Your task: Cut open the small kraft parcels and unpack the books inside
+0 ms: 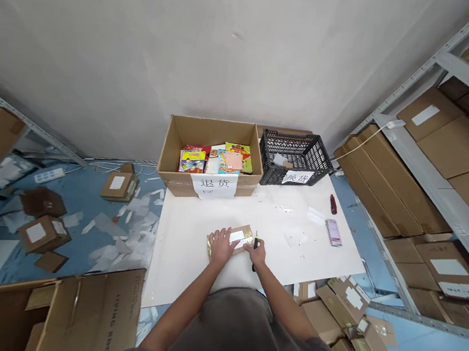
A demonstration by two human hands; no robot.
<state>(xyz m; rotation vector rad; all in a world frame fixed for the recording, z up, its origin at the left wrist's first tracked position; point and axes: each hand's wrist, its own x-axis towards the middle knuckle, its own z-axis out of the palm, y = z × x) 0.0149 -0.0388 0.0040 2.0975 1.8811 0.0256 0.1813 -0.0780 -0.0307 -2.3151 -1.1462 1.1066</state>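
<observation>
A small brown cardboard parcel (pixel 238 237) with a white label lies on the white sheet (pixel 184 263) in front of me. My left hand (pixel 221 245) rests flat on the parcel's left end, fingers spread over it. My right hand (pixel 256 252) is closed around a dark cutter or pen (pixel 256 242), its tip at the parcel's right edge.
Behind stand an open cardboard box (pixel 175 153) holding colourful books and a black plastic crate (pixel 293 158). A red-handled tool (pixel 333 204) and a phone (pixel 333 232) lie to the right. Small parcels and paper scraps litter the blue floor (pixel 83 192); metal shelves with cartons (pixel 455 146) line the right.
</observation>
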